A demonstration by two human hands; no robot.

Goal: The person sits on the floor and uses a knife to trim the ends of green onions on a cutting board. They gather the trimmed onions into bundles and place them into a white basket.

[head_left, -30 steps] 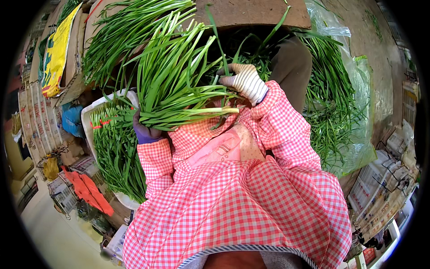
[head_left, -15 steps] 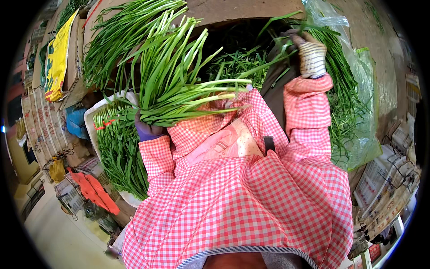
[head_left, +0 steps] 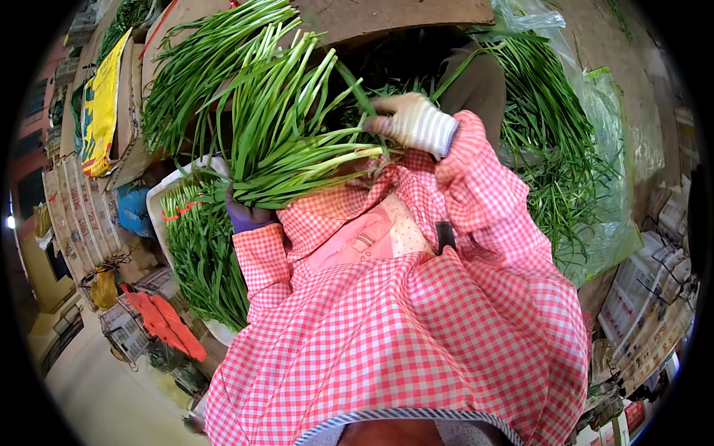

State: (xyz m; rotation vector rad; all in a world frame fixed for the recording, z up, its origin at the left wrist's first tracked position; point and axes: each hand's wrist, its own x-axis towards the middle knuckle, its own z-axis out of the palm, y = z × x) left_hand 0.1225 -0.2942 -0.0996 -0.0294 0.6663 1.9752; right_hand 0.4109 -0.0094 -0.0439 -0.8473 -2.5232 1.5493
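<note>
My left hand [head_left: 249,214], in a dark purple glove, is closed around a bunch of garlic chives [head_left: 286,171] in front of my chest. Their pale stalk ends fan out to the right, toward my other hand. My right hand [head_left: 416,123], in a white and grey striped glove, is at those ends with its fingers bent together. A loose green leaf [head_left: 355,88] runs up and left from its fingertips. The fingers are slightly blurred. More chives [head_left: 216,70] lie on a cardboard sheet beyond the bunch, pale ends to the right.
A white container [head_left: 156,204] packed with chives, some tied in red, stands at my left. To the right, a heap of chives [head_left: 547,111] rests on clear plastic sheeting [head_left: 606,171]. Cardboard [head_left: 394,15] lies ahead. Stacked boxes and an orange-red cloth [head_left: 163,323] are farther left.
My right hand has come from the heap at the upper right, in and left to the stalk ends of the held bunch. The left hand stays closed on the bunch.
</note>
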